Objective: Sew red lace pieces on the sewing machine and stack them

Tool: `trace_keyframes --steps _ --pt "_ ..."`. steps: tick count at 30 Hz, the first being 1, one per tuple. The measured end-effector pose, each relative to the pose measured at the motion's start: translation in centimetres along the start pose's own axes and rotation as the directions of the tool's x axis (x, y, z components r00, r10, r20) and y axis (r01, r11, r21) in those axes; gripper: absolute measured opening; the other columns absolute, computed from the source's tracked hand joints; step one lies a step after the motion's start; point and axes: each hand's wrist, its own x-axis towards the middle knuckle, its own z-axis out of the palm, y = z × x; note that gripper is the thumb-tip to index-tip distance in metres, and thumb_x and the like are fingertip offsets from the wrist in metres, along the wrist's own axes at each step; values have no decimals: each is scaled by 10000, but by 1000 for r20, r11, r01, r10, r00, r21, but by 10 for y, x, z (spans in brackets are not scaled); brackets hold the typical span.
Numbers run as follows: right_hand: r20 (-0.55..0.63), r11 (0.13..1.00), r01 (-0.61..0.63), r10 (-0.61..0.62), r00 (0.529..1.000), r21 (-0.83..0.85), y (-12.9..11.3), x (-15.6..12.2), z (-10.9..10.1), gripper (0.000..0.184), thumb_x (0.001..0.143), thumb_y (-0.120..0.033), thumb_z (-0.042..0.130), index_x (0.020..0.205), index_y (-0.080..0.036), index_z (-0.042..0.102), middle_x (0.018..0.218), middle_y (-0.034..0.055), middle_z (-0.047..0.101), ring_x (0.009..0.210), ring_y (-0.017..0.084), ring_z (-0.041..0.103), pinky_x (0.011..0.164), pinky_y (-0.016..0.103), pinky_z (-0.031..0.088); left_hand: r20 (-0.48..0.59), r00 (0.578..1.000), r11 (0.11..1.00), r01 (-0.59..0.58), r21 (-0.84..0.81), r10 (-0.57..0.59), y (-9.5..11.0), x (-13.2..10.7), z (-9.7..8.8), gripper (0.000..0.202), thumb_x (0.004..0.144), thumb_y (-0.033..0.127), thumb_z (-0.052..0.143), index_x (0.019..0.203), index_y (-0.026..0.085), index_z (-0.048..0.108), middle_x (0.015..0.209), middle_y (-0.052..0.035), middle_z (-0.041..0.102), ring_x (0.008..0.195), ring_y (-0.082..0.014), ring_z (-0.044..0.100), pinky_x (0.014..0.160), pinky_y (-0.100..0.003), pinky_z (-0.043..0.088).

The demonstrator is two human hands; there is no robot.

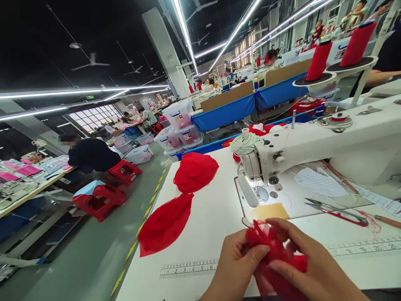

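Note:
A piece of sheer red fabric (pixel 275 255) is bunched between my two hands, just over the front of the white sewing table (pixel 188 234). My left hand (pixel 236 261) pinches its left side between thumb and fingers. On the other side, my right hand (pixel 302 255) has its fingers curled round the cloth. The sewing machine (pixel 272 154) stands right behind them, with its needle area above the metal plate. Two more red fabric pieces, one rounded (pixel 196 171) and one leaf-shaped (pixel 167 223), lie flat on the left of the table.
Thread snips (pixel 338 211) lie right of the machine's plate, near paper strips (pixel 319 182). A printed ruler (pixel 188 267) runs along the front. Red thread cones (pixel 319 60) stand behind the machine. Plastic boxes (pixel 178 115) and red stools (pixel 100 200) occupy the floor leftward; people sit at other tables.

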Motion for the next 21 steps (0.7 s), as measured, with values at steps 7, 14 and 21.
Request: trace_keyframes --steps 7,14,21 --pt "76 901 -288 279 957 323 -11 10 -13 335 694 -514 732 763 -204 629 664 -12 600 574 116 515 501 212 423 -74 996 977 36 -209 -53 7 0 -5 405 765 529 678 914 154 633 732 -3 574 591 -73 494 588 -188 427" --pt "451 871 -369 200 870 325 13 5 -15 615 526 -435 834 1068 -263 601 895 0 607 733 169 583 646 274 480 196 972 988 146 -52 -133 18 -3 -7 327 656 386 796 796 130 649 643 10 526 592 -86 458 563 -198 339" --pt "441 997 68 -79 894 40 1 18 -12 225 885 -356 487 853 -196 642 668 -10 592 495 93 490 505 215 437 234 935 548 -346 762 264 69 -19 -24 186 871 233 532 823 194 708 705 -36 623 663 -153 551 620 -259 440"
